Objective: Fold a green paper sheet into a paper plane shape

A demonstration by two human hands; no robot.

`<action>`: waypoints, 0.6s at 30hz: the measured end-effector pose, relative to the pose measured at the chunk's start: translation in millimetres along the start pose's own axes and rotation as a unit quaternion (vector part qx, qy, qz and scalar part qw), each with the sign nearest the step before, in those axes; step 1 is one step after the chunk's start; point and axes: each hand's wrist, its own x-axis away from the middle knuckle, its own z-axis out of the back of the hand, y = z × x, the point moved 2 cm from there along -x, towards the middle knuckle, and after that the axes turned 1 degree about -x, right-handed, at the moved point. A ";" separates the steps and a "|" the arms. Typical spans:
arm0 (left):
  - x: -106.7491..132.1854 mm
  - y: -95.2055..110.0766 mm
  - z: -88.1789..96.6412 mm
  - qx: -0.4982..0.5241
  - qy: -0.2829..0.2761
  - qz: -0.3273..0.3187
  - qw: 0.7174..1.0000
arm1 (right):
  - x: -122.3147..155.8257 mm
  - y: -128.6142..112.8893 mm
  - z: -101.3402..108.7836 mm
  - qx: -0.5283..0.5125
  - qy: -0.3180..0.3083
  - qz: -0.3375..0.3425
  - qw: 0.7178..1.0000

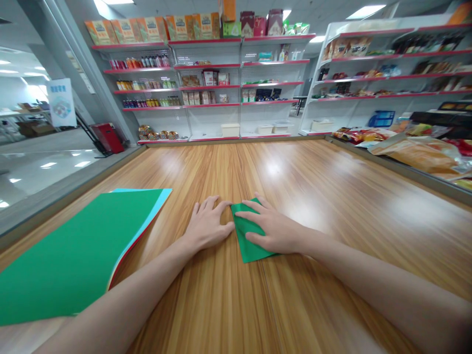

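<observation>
Spreading from ten o'clock, a stack of coloured sheets [88, 231] lies on the wooden table [199, 167], green uppermost. At twelve o'clock the right hand [273, 226] rests palm down over a small green sheet [249, 250], fingers apart. At that sheet's nine o'clock edge is the left hand [210, 223], fingers parted too; whether its thumb touches I cannot tell. Farther off, packaged goods [424, 152] lie at two o'clock, a red case [108, 137] stands at eleven, and stocked shelves [214, 118] rise at twelve.

Shop, approx.: red-edged shelves [212, 118] w/ boxed goods [153, 29], btls [150, 62], misc. pkgs [202, 98].
</observation>
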 end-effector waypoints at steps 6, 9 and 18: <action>0.5 -1.8 -2.1 -0.003 0.006 0.004 1.000 | 0.3 3.0 -3.6 -0.004 -0.004 -0.025 1.000; 0.8 -1.7 -2.5 -0.004 0.004 0.004 1.000 | 0.1 4.3 -5.0 -0.009 -0.009 -0.039 0.999; -1.0 -1.4 -4.2 -0.004 -0.002 0.012 1.000 | 1.6 3.8 -4.5 -0.009 -0.004 -0.057 0.998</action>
